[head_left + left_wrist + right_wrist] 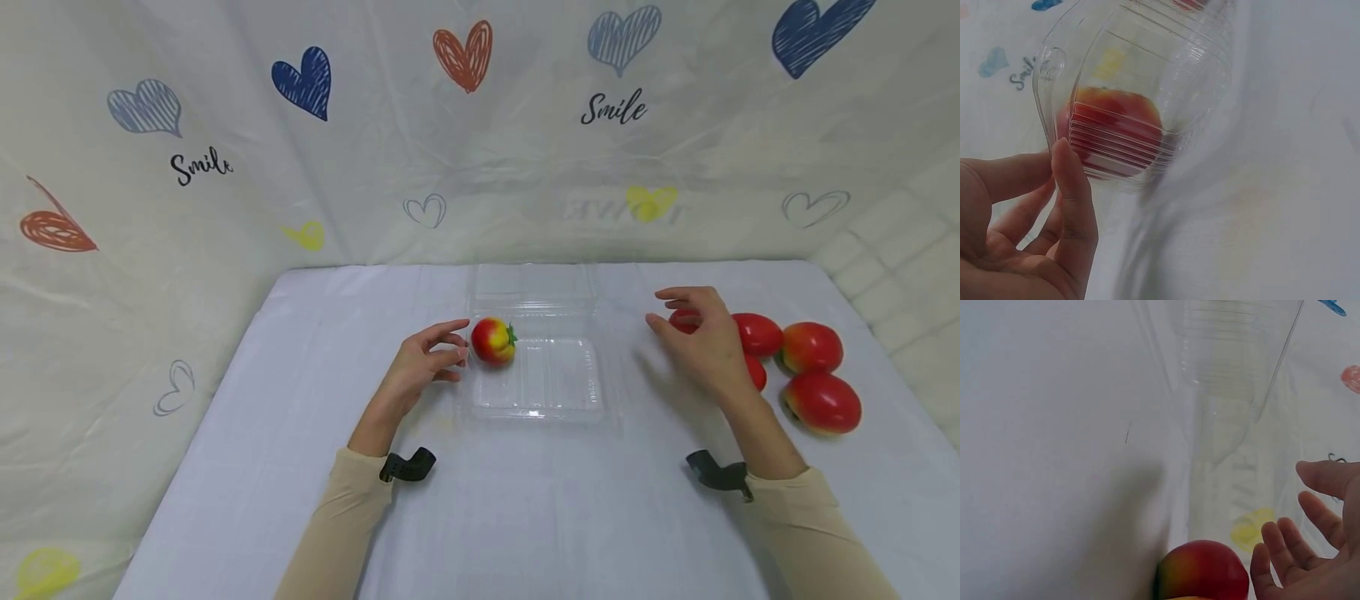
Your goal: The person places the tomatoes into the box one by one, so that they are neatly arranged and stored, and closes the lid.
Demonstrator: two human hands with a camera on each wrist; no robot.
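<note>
A clear plastic box lies with its lid folded back. Inside at its left end sits a red-and-yellow fruit with a green leafy top, seen through the ribbed wall in the left wrist view. My left hand pinches the box's left rim between thumb and index finger. To the right of the box, my right hand hovers with fingers loosely bent and nothing in them. It partly hides several red fruits; one fruit shows just beside its fingers in the right wrist view.
Beyond the right hand, the red fruits form a loose group on the white-covered table. A pale cloth wall printed with hearts rises behind the table and along its left side.
</note>
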